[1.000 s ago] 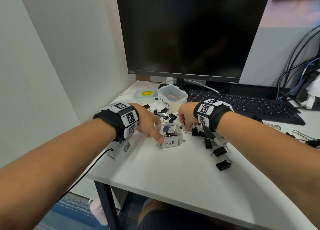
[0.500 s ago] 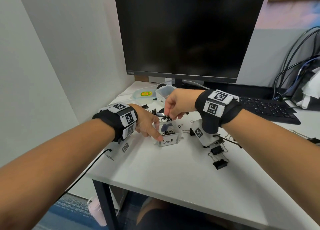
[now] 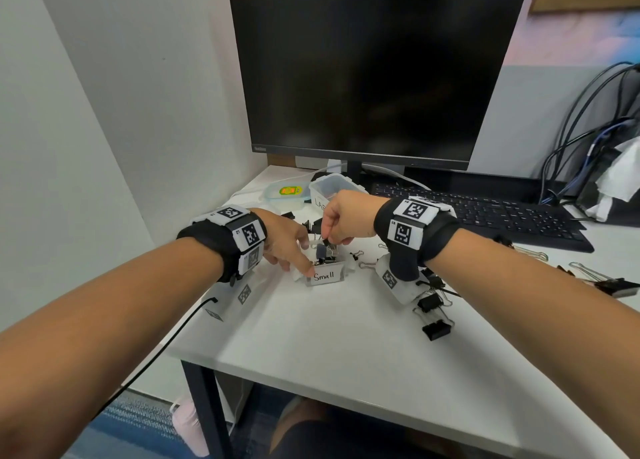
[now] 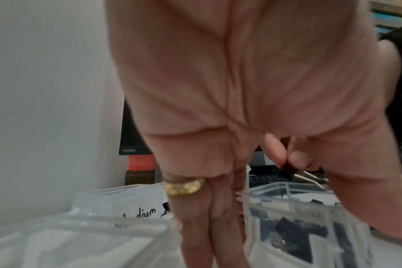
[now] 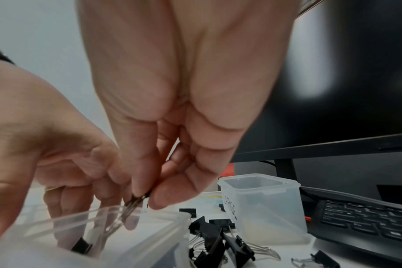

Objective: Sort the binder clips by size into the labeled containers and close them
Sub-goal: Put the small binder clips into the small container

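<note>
While the right hand [image 3: 341,218] pinches a small binder clip [image 3: 325,242] by its wire handles just above the open "Small" container [image 3: 325,275], the left hand [image 3: 285,242] rests straight fingers on that container's left side (thumb at its label). Loose clips [image 3: 434,320] lie right of it; the "Large" container [image 3: 323,190] stands behind it.
</note>
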